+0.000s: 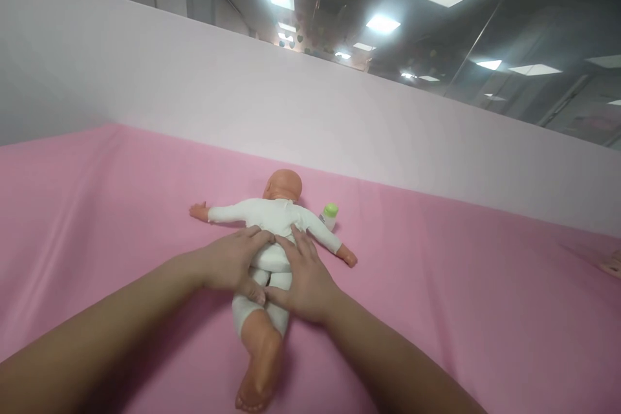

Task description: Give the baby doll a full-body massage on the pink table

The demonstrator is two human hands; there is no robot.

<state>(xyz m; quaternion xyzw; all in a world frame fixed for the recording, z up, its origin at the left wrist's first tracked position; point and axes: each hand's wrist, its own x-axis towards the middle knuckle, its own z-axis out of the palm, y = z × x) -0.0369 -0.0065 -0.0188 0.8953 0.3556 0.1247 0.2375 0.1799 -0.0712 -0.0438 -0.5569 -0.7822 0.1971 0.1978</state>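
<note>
A baby doll (272, 213) with a white cloth body and hard plastic head, hands and feet lies face down, arms stretched out sideways. My left hand (237, 262) rests on the left side of its lower back, fingers stretched and thumb apart. On the right side lies my right hand (303, 275), its fingers spread over the cloth. The two thumbs come close together over the doll's bottom. One lower leg points toward me; the other is not plain to see. A small bottle with a green cap (330, 212) sits by the doll's right-hand arm.
A pink sheet (436, 310) with some creases covers the surface. Behind it runs a low white wall (310, 116), with dark glass (509, 26) reflecting ceiling lights above. A skin-toned object (612, 265), cut off by the frame, shows at the right edge.
</note>
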